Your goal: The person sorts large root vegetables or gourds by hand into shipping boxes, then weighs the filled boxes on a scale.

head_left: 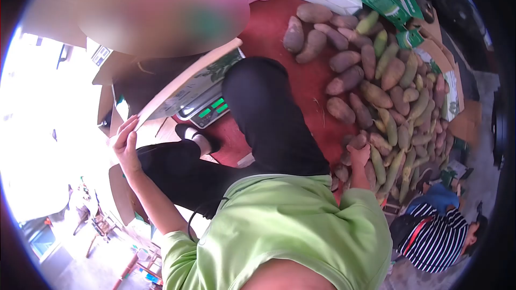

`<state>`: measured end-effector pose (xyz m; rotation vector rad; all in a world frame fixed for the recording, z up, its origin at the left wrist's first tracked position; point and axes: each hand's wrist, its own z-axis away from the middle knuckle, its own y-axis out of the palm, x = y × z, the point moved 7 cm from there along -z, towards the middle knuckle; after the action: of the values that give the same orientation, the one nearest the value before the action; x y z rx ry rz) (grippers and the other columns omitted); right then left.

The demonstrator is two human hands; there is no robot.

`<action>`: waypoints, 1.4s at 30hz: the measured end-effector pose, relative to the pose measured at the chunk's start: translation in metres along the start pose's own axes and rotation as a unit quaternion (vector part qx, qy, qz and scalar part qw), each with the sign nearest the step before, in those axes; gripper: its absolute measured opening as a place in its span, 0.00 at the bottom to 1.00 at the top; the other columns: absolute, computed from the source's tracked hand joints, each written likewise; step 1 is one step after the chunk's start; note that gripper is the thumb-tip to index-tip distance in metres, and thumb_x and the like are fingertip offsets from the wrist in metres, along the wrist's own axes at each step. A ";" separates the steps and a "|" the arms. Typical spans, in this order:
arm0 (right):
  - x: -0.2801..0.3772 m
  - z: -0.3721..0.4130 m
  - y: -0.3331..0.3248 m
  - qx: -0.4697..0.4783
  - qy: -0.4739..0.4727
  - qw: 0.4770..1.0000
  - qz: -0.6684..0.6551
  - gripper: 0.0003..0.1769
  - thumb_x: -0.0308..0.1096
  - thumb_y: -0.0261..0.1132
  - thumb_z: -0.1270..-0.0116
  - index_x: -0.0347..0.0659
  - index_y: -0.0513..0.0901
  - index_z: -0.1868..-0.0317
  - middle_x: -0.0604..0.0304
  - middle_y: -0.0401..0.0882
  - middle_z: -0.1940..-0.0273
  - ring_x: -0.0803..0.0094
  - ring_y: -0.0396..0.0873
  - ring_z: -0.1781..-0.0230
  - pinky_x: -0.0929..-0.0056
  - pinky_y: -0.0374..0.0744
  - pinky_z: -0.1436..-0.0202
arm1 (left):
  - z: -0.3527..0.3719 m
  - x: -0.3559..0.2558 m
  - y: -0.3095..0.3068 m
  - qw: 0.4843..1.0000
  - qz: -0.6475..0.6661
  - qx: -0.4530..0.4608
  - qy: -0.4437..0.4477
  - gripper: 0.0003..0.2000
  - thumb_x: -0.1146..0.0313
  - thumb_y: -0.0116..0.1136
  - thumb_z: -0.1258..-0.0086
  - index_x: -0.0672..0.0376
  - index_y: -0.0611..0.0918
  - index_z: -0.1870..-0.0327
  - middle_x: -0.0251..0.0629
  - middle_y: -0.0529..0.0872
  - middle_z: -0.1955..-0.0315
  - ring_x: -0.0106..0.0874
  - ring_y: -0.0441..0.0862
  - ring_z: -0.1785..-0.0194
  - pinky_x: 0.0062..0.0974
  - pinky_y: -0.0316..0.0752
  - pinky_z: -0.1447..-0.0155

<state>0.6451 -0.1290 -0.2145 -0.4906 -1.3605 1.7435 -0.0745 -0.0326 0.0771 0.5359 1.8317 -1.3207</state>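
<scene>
Left hand (pixel 126 147), clenched on the box flap (pixel 185 80), should steady it while the right hand (pixel 360 157), grip unclear, picks 1 sweet potato (pixel 355 140).

Our bare left hand (pixel 126 145) is raised left of our bent black-trousered knee (pixel 269 107), elbow bent, fingers curled round the edge of a flat brown cardboard sheet (pixel 183 78); our bare right hand (pixel 359 156) stretches right of that knee, its grip unclear
</scene>
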 end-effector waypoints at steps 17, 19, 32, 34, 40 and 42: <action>0.543 0.249 -0.219 0.029 -0.733 0.547 -0.403 0.36 0.33 0.76 0.60 0.41 0.73 0.47 0.57 0.76 0.55 0.64 0.76 0.53 0.66 0.74 0.49 | 0.003 -0.001 0.000 1.000 0.018 0.002 -0.003 0.12 0.78 0.53 0.41 0.69 0.83 0.58 0.45 0.83 0.55 0.36 0.78 0.47 0.29 0.67 0.39; 0.574 0.285 -0.188 0.043 -0.758 0.552 -0.344 0.33 0.39 0.76 0.63 0.40 0.75 0.54 0.52 0.76 0.54 0.57 0.75 0.52 0.63 0.74 0.49 | 0.004 -0.002 0.001 0.999 0.031 0.006 -0.008 0.12 0.78 0.52 0.40 0.68 0.83 0.57 0.45 0.83 0.54 0.35 0.78 0.47 0.29 0.67 0.39; 0.551 0.249 -0.090 0.172 -0.698 0.668 -0.193 0.18 0.38 0.69 0.51 0.44 0.81 0.58 0.56 0.81 0.64 0.58 0.80 0.60 0.63 0.77 0.56 | 0.004 0.016 -0.002 0.998 0.053 0.000 -0.041 0.10 0.71 0.55 0.35 0.66 0.84 0.58 0.43 0.84 0.56 0.33 0.78 0.48 0.27 0.68 0.41; 0.529 0.214 -0.100 0.213 -0.624 0.693 -0.293 0.18 0.38 0.70 0.50 0.41 0.81 0.59 0.55 0.82 0.63 0.59 0.81 0.61 0.65 0.77 0.58 | 0.004 0.010 -0.001 0.999 0.041 0.003 -0.032 0.10 0.71 0.55 0.34 0.66 0.84 0.58 0.43 0.84 0.56 0.33 0.78 0.48 0.27 0.68 0.41; 0.422 0.080 -0.072 0.234 -0.368 0.732 -0.523 0.24 0.35 0.71 0.47 0.40 0.76 0.50 0.58 0.80 0.63 0.74 0.78 0.67 0.74 0.77 0.67 | 0.004 0.013 -0.002 0.999 0.033 0.001 -0.025 0.11 0.68 0.56 0.34 0.65 0.84 0.57 0.41 0.84 0.55 0.33 0.78 0.47 0.29 0.67 0.39; 0.359 0.037 -0.078 0.201 -0.227 0.769 -0.563 0.31 0.36 0.72 0.48 0.42 0.71 0.44 0.59 0.77 0.62 0.74 0.76 0.65 0.73 0.76 0.67 | 0.004 0.015 -0.002 0.999 0.028 0.007 -0.026 0.12 0.68 0.54 0.33 0.65 0.84 0.55 0.42 0.84 0.55 0.33 0.78 0.47 0.30 0.66 0.38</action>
<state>0.4448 0.1414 -0.0629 0.9120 -1.1073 1.0306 -0.0837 -0.0391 0.0659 0.5521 1.7530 -1.2996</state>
